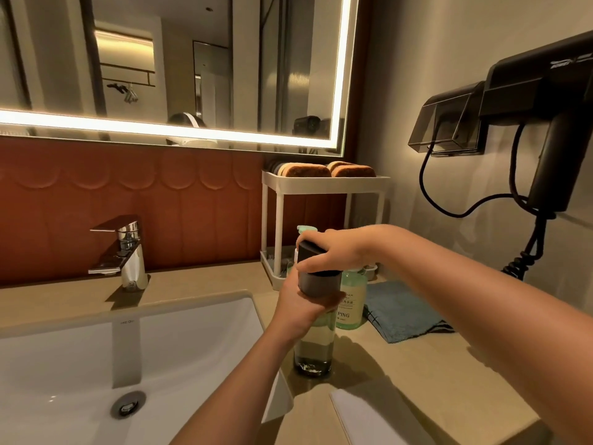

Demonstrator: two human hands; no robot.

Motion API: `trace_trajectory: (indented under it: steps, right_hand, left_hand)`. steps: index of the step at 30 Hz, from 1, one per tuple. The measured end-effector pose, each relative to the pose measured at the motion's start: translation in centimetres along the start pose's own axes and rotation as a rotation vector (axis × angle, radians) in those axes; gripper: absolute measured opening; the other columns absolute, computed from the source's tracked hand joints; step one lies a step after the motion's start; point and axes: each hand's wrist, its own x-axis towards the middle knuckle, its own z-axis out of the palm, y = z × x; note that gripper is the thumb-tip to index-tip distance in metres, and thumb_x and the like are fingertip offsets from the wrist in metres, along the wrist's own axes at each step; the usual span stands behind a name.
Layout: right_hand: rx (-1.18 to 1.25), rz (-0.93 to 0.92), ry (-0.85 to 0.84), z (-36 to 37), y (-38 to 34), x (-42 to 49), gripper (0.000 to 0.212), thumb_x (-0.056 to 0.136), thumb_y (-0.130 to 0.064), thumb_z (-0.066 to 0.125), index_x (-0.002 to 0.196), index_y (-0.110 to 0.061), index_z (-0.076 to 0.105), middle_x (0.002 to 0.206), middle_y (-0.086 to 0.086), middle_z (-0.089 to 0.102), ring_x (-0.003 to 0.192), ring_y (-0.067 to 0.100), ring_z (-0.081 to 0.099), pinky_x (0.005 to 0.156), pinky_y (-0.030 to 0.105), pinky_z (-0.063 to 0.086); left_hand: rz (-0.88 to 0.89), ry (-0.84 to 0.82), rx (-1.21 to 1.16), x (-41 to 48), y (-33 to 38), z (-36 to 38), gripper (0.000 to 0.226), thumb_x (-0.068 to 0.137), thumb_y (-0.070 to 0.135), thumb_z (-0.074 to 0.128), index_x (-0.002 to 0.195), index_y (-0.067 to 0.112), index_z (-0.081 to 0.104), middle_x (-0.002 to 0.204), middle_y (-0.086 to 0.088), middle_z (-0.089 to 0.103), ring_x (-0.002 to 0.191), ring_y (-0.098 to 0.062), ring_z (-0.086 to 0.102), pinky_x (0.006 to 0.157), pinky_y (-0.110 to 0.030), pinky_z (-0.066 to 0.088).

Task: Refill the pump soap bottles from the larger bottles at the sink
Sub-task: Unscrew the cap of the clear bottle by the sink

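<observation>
Both my hands are on one clear bottle (313,348), which stands upright on the beige surface (417,380) just beside the right rim of the white basin (160,348). My left hand (300,308) comes in from six o'clock and wraps round the bottle's upper body, fingers curled tight about it. My right hand (333,253) reaches in from three o'clock and closes over the dark pump top (316,281) that sits on the bottle's neck, thumb on the near side and fingers bent over the top edge. Neither hand is wide; each grips its part. Below my left hand the bottle's see-through lower half shows down to its thick base, but I cannot tell how full it is.

At two o'clock from the clear bottle, close behind it, stands a green bottle (352,305) with a pale label, partly hidden by my hands. At twelve o'clock a mint pump head (303,229) peeks over my right knuckles. Behind these is a white two-tier rack (324,183) with brown blocks (305,170) on its top shelf. A folded blue cloth (404,313) lies at three o'clock from the green bottle. The chrome tap (128,252) stands at ten o'clock, behind the basin. A black hair dryer (552,133) hangs on the wall at one o'clock, and a white towel (369,419) lies at five o'clock.
</observation>
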Motion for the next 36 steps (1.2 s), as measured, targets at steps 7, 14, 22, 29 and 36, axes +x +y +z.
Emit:
trace_trajectory:
  steps: [7,14,22,29,36]
  right_hand:
    - [-0.003,0.106,-0.175,-2.2,-1.4,-0.7,0.086,0.085,-0.041,0.062,0.147,-0.04,0.002,0.154,0.006,0.019,0.133,0.034,0.034,0.098,0.043,0.044]
    - [-0.191,0.276,0.121,-1.2,-2.9,-0.6,0.09,0.08,-0.076,0.029,0.142,-0.012,0.033,0.144,0.011,0.039,0.132,0.033,0.037,0.105,0.042,0.035]
    - [-0.115,0.252,0.001,-2.7,-2.6,0.1,0.061,0.084,-0.053,0.058,0.128,-0.013,0.045,0.107,0.009,0.052,0.096,0.025,0.056,0.075,0.029,0.051]
    - [-0.144,0.165,-0.169,-3.6,-3.1,-0.4,0.074,0.085,-0.022,0.066,0.145,-0.033,0.023,0.148,0.009,0.028,0.129,0.035,0.039,0.088,0.038,0.048]
    - [-0.073,0.356,-0.01,-2.3,-3.3,0.9,0.09,0.077,-0.077,0.037,0.141,-0.014,0.033,0.136,0.011,0.043,0.125,0.032,0.043,0.094,0.039,0.038]
  left_hand:
    - [-0.047,-0.009,0.001,-0.3,0.3,-0.1,0.068,0.07,0.011,0.078,0.126,0.02,0.042,0.116,0.0,0.058,0.108,-0.015,0.055,0.072,-0.019,0.053]
    - [-0.065,0.021,0.012,-0.3,1.2,0.5,0.067,0.071,0.005,0.076,0.122,0.029,0.039,0.114,0.005,0.055,0.109,-0.014,0.049,0.083,-0.026,0.048]
    - [-0.07,0.015,0.031,-0.3,0.7,0.0,0.073,0.067,0.006,0.079,0.127,0.026,0.04,0.117,0.003,0.056,0.109,-0.014,0.051,0.078,-0.022,0.047]
    - [-0.084,-0.002,0.055,-0.5,0.5,-0.1,0.071,0.066,0.017,0.082,0.126,0.022,0.043,0.115,0.002,0.059,0.111,-0.017,0.055,0.086,-0.031,0.051]
    - [-0.134,0.038,0.045,-0.3,1.1,0.5,0.063,0.07,0.007,0.077,0.118,0.025,0.041,0.104,0.006,0.055,0.109,-0.02,0.05,0.094,-0.042,0.045]
